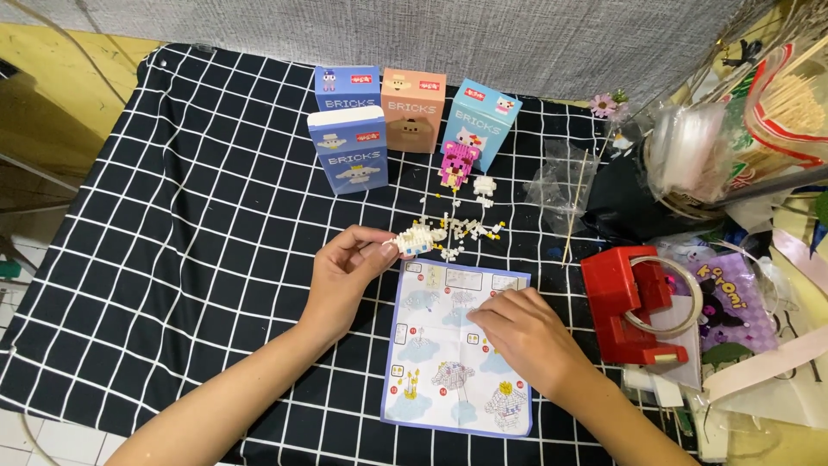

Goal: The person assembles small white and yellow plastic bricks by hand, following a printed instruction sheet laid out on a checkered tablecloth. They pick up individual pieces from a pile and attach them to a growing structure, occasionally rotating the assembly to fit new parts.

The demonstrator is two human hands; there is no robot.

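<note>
My left hand point(345, 276) pinches a small white-and-blue brick build point(414, 239) just above the black checked cloth point(190, 224). My right hand point(522, 332) rests palm down on a folded instruction sheet point(435, 362) with pale blue pictures, fingertips curled near its upper middle; whether they hold a piece I cannot tell. Loose white and yellow bricks point(461, 229) lie scattered beyond the sheet. A finished pink brick figure point(455, 166) stands behind them, with a small white brick cluster point(485, 185) beside it.
Several upright boxes stand at the back: two blue point(349, 147), one orange point(412, 108), one light blue point(479, 116). A red tape dispenser point(630, 306) sits at the right, with clear bags point(561, 181), wooden sticks and clutter beyond it.
</note>
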